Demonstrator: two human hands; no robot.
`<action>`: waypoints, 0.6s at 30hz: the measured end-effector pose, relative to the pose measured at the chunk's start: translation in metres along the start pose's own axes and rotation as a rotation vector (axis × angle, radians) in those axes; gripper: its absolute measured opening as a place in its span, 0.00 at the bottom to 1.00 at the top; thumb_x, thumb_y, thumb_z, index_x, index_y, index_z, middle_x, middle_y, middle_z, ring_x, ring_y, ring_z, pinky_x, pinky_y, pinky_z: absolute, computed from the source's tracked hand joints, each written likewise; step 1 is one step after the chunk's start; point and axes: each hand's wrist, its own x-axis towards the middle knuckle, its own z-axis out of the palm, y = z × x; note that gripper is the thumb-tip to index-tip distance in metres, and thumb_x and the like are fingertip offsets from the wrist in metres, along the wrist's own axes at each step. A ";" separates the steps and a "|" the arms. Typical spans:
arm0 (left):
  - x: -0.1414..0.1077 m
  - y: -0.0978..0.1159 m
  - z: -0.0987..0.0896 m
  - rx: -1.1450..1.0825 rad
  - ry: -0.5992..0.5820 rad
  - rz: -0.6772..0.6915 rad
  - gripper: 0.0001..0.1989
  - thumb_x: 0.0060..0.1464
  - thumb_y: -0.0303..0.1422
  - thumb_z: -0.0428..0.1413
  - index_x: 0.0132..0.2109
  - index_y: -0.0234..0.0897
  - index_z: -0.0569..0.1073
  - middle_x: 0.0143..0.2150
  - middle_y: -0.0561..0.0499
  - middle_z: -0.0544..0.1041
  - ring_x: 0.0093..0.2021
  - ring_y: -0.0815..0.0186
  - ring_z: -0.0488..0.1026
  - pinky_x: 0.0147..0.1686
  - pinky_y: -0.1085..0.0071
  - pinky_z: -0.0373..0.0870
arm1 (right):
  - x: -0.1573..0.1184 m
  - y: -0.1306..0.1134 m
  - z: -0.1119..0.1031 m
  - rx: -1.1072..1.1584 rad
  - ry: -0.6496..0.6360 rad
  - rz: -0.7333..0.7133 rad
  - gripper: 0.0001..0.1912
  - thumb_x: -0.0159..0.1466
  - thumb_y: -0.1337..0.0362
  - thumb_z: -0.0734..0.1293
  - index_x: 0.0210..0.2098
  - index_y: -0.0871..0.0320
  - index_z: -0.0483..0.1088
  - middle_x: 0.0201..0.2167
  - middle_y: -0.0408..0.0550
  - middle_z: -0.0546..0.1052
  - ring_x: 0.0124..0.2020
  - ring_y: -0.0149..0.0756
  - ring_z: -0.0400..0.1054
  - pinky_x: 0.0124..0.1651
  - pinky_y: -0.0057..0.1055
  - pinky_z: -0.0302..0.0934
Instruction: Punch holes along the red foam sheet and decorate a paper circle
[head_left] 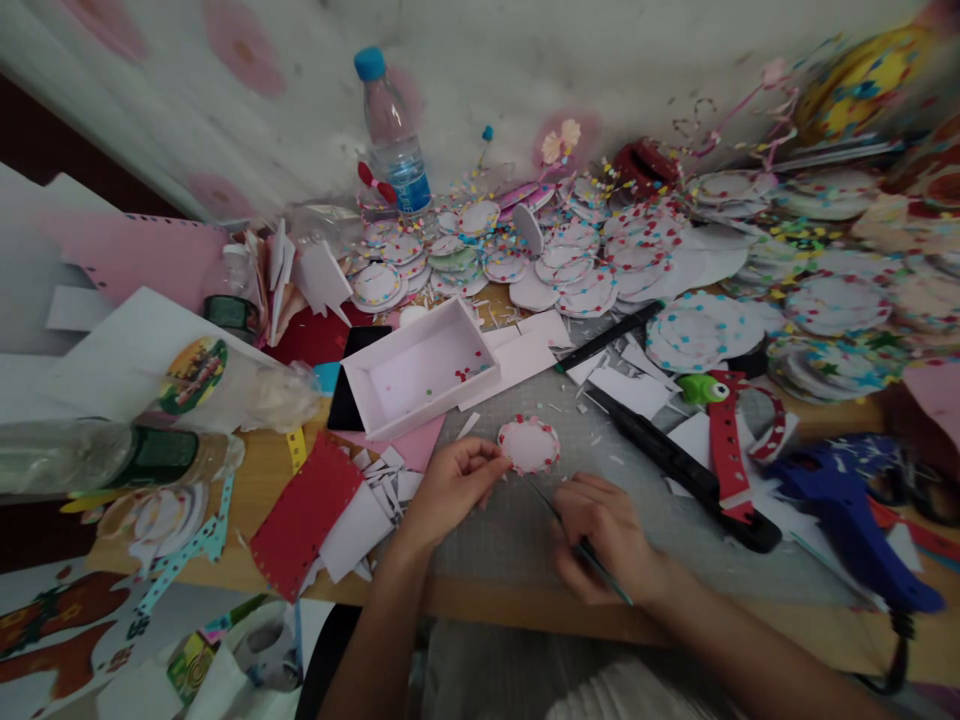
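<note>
A small round white paper disc point(529, 445), edged with red bits, lies on the grey mat point(487, 545). At its lower left rim, my left hand point(454, 490) has thumb and forefinger pinched together on the edge. My right hand point(600, 530) is closed around slim dark tweezers point(587, 556), whose fine tip points up and left, just below the disc and seemingly apart from it. Behind the disc stands an open white paper box point(420, 370) with a few red and green bits inside.
Stacks of decorated discs point(577, 265) line the back beside a water bottle point(397, 150). To the right lie a long black tool point(667, 460), a red paper strip point(726, 450) and a blue glue gun point(847, 510). Red card point(307, 510) and white scraps lie left.
</note>
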 end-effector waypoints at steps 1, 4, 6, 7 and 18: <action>0.000 0.000 0.000 -0.003 -0.002 0.001 0.17 0.49 0.44 0.60 0.34 0.32 0.72 0.20 0.59 0.64 0.16 0.76 0.57 0.16 0.77 0.49 | 0.000 0.000 0.000 -0.012 -0.003 0.001 0.15 0.52 0.76 0.59 0.32 0.53 0.52 0.18 0.34 0.59 0.19 0.30 0.52 0.27 0.30 0.46; 0.000 -0.001 0.000 -0.001 0.001 0.003 0.17 0.48 0.44 0.60 0.35 0.32 0.72 0.20 0.59 0.65 0.16 0.76 0.57 0.16 0.77 0.50 | 0.001 0.000 0.001 -0.048 -0.019 -0.017 0.14 0.51 0.76 0.59 0.31 0.53 0.51 0.18 0.35 0.59 0.19 0.30 0.51 0.26 0.30 0.46; 0.000 0.000 0.000 0.001 0.002 -0.002 0.17 0.48 0.44 0.60 0.35 0.31 0.72 0.20 0.59 0.65 0.16 0.76 0.57 0.16 0.77 0.50 | 0.000 0.001 0.001 -0.054 -0.042 -0.035 0.14 0.51 0.76 0.59 0.31 0.53 0.51 0.18 0.35 0.58 0.19 0.31 0.50 0.25 0.31 0.45; 0.000 0.000 0.000 -0.001 0.004 -0.005 0.17 0.48 0.43 0.60 0.35 0.31 0.72 0.20 0.59 0.65 0.16 0.76 0.57 0.16 0.77 0.50 | 0.000 0.001 0.001 -0.054 -0.051 -0.041 0.14 0.51 0.76 0.59 0.31 0.53 0.52 0.18 0.35 0.58 0.18 0.31 0.50 0.25 0.31 0.45; -0.001 0.004 0.000 -0.006 0.003 -0.009 0.17 0.48 0.44 0.60 0.33 0.31 0.72 0.19 0.59 0.64 0.16 0.77 0.56 0.16 0.77 0.49 | 0.002 0.000 -0.002 0.020 0.019 -0.023 0.15 0.50 0.77 0.59 0.33 0.52 0.52 0.18 0.35 0.57 0.19 0.31 0.51 0.26 0.30 0.44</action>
